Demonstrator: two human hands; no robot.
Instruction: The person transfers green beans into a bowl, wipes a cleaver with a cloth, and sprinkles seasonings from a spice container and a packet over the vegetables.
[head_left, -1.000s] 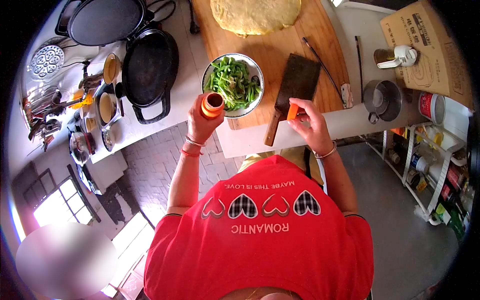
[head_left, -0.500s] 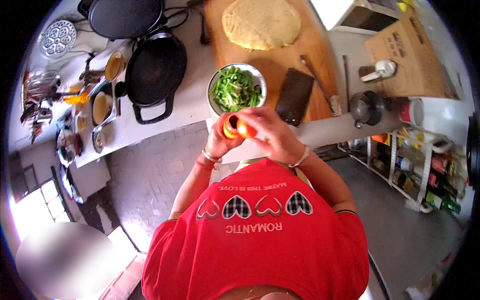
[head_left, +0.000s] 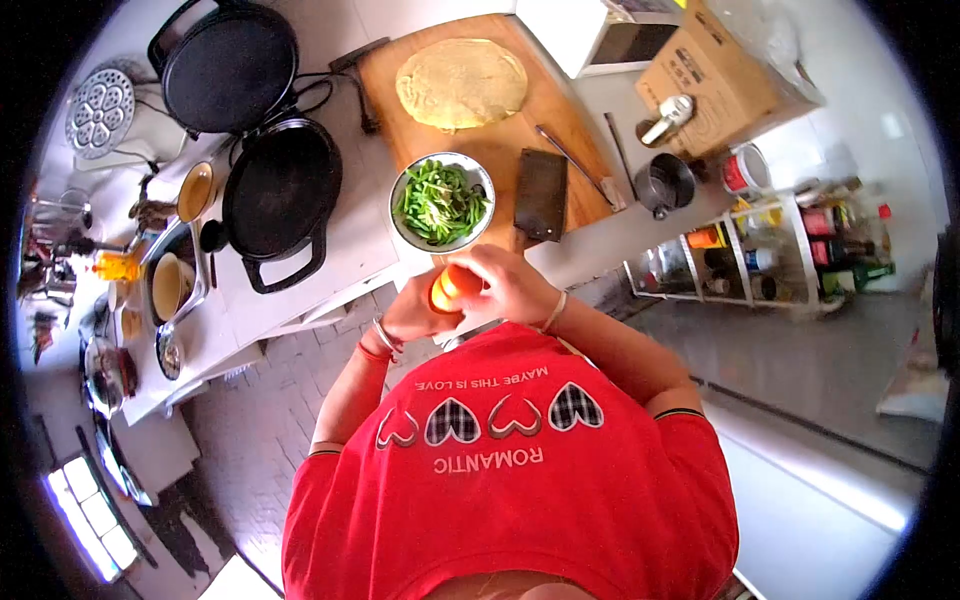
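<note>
My left hand (head_left: 408, 311) is closed around a small orange container (head_left: 442, 297), just above my shirt front. The fingers of my right hand (head_left: 514, 287) are closed around its orange cap (head_left: 461, 280), which sits against the container's top. Whether the cap is fully seated cannot be seen. Just beyond my hands stands a white bowl (head_left: 399, 226) heaped with chopped greens (head_left: 441, 203). A cleaver (head_left: 541, 194) lies right of the bowl on a wooden board (head_left: 385, 105), with a round yellow flatbread or dough sheet (head_left: 462, 83) farther back.
An open black electric griddle (head_left: 282, 188) stands left of the board. A thin stick (head_left: 572, 157) lies beside the cleaver. To the right are a dark metal pot (head_left: 664, 184), a cardboard box (head_left: 722, 90) and a white rack (head_left: 740, 262) of bottles. Bowls and utensils crowd the far left.
The container's dark opening showed before, with the cap held beside it; now the cap is against the container's top. My view has shifted, and both hands are closer together.
</note>
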